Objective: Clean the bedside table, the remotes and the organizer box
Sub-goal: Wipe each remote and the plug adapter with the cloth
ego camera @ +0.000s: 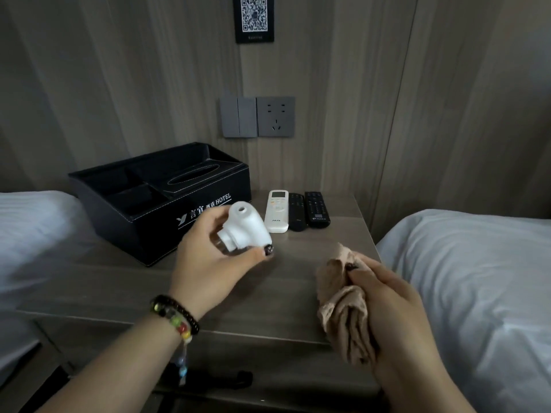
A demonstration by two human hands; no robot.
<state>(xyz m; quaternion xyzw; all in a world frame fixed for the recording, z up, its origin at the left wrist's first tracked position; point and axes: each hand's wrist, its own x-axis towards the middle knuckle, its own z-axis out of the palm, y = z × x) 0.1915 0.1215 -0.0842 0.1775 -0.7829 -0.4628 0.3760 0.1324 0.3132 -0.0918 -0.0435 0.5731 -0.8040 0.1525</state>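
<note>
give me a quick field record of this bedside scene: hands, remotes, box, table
left hand: left hand grips a spray bottle above the table
right hand: right hand grips a bunched tan cloth
remotes: white remote and two black remotes side by side, flat on the table near the wall
box: black organizer box at the table's back left, its visible compartments look empty
table: bedside table between two white beds

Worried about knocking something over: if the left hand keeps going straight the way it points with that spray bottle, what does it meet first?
Probably the white remote, the nearest of three remotes lying beyond the left hand and its spray bottle. Depth is unclear; the hand may be above them.
</note>
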